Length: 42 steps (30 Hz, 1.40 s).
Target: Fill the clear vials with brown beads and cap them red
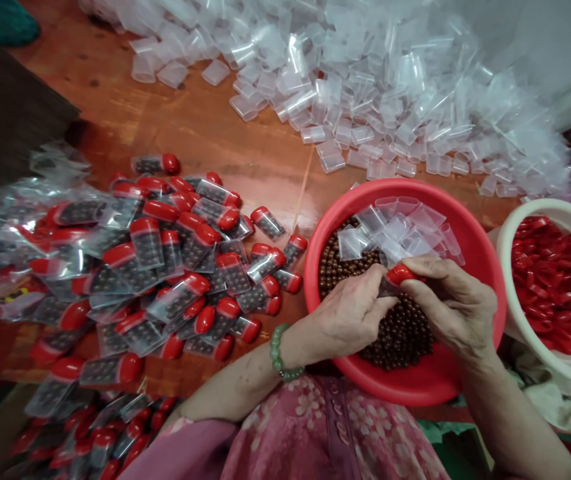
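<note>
Left hand [348, 312] gripping small case [388, 289], right hand [458, 303] pinching its red cap [399, 274], over red basin [440, 383] of brown beads [398, 340] and clear sleeves [400, 230]. Red-capped packs [146, 248] heaped left; more sleeves [330, 157] strewn beyond; white bucket [506, 267] of red caps [555, 287] at right.

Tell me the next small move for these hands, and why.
Probably have the right hand press the red cap firmly: it pinches the cap while the left hand holds the case, and I can't tell whether the cap is fully seated.

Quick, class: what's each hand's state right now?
Left hand: closed, holding a flat clear plastic case, mostly hidden.
Right hand: closed, fingers pinching a shiny red plastic cap at its end.
</note>
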Available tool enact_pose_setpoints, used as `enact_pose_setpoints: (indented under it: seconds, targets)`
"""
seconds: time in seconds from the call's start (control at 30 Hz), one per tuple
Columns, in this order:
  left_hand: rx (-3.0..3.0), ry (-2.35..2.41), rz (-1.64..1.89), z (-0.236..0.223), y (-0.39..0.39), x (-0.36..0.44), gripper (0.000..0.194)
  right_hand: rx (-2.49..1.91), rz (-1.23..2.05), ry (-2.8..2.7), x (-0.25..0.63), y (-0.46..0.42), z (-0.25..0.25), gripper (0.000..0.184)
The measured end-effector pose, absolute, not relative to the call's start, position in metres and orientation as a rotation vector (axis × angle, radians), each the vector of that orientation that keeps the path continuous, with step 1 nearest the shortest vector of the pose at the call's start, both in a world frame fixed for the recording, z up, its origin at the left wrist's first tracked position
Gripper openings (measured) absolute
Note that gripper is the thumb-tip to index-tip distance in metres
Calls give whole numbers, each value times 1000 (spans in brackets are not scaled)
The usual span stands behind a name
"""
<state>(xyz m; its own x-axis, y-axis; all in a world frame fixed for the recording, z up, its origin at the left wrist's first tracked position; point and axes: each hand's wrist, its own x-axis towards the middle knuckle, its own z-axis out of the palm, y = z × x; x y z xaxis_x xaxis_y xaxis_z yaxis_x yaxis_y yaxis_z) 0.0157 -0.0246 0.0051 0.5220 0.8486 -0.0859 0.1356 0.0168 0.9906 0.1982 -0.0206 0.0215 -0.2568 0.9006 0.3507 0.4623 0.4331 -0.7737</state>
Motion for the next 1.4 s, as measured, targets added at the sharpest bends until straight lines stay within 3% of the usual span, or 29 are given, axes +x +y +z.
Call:
enact_pose_setpoints:
  seconds: [0.17, 0.47, 0.57, 0.67, 0.73, 0.97, 1.23, 1.4]
  targets:
    - [1586, 922, 708, 2, -27, 17, 9, -1129, 784, -1912, 202, -16, 27, 22]
    - [1676, 977, 729, -4, -34, 18, 7, -1006, 625, -2123, 203, -18, 34, 29]
    - [1529, 924, 692, 0, -28, 16, 6, -1000, 503, -2229, 204, -22, 30, 40]
    - [1275, 834, 672, 4, -21, 14, 9, -1047, 324, -2390, 201, -27, 23, 72]
    - [1131, 761, 685, 4, -19, 14, 12, -1090, 179, -2466, 195, -28, 18, 84]
    - [880, 582, 734, -2, -20, 18, 30, -1002, -237, -2461, 185, -22, 16, 71]
    - [793, 567, 702, 2, -22, 21, 41, -894, -370, -2471, 187, -19, 14, 64]
    - [765, 598, 743, 1, -23, 22, 34, -909, -332, -2475, 184, -17, 13, 66]
